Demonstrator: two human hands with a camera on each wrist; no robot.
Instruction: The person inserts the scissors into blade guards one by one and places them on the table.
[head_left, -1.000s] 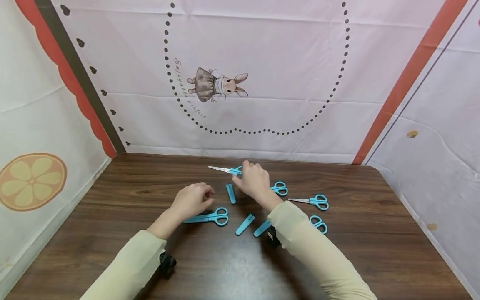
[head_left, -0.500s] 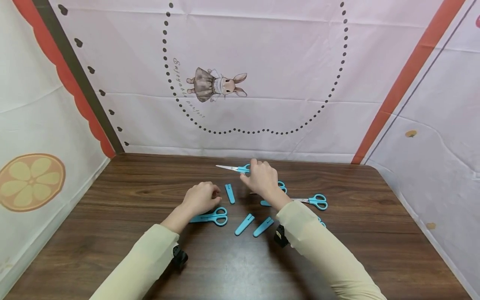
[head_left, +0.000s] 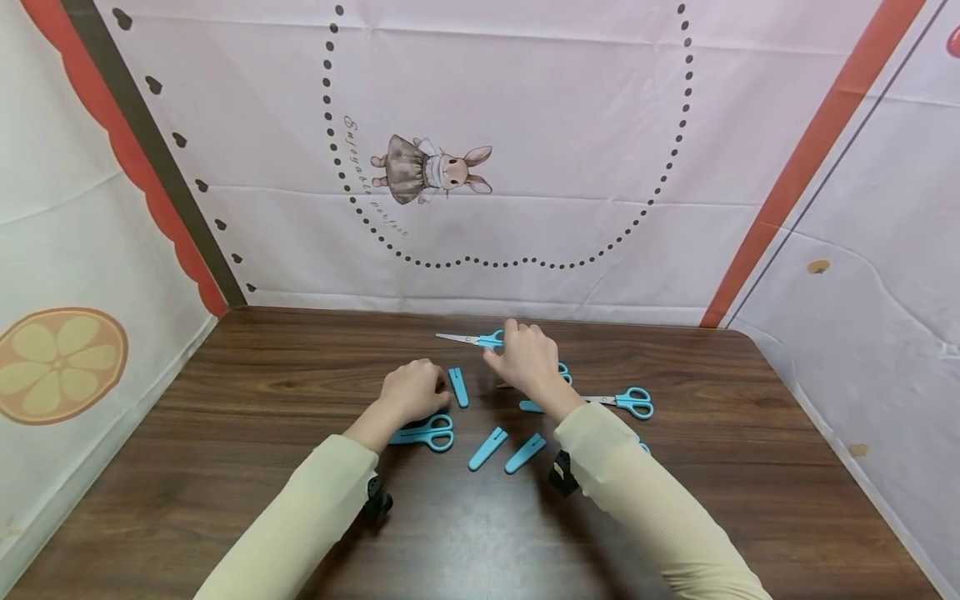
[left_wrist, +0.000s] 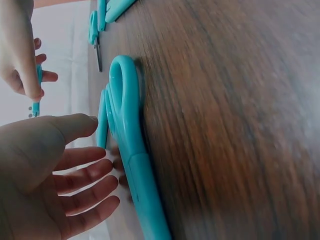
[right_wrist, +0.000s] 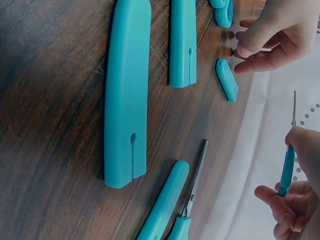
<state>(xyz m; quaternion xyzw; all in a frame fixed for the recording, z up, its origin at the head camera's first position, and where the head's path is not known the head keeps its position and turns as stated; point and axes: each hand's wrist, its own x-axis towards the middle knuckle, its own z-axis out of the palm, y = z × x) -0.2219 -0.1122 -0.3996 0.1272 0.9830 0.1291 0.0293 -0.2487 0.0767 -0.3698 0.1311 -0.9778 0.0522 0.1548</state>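
My right hand pinches a pair of blue-handled scissors by the handles. Their bare blades point left, raised above the table in the right wrist view. Fingers loosely extended, my left hand has come right up to a blue blade cover. In the left wrist view its thumb overlaps the edge of that cover, and nothing shows in its grasp. Just in front of this hand lies a sheathed pair of scissors, its cover end partly hidden by the hand.
Two blade covers, one left and one right, lie at the front middle. Another cover and scissors are partly behind my right arm. Uncovered scissors lie farther right, with more handles half hidden by the sleeve.
My left hand has moved right, over the sheathed scissors and up to the blade cover. My right hand has shifted slightly right, still holding its scissors.
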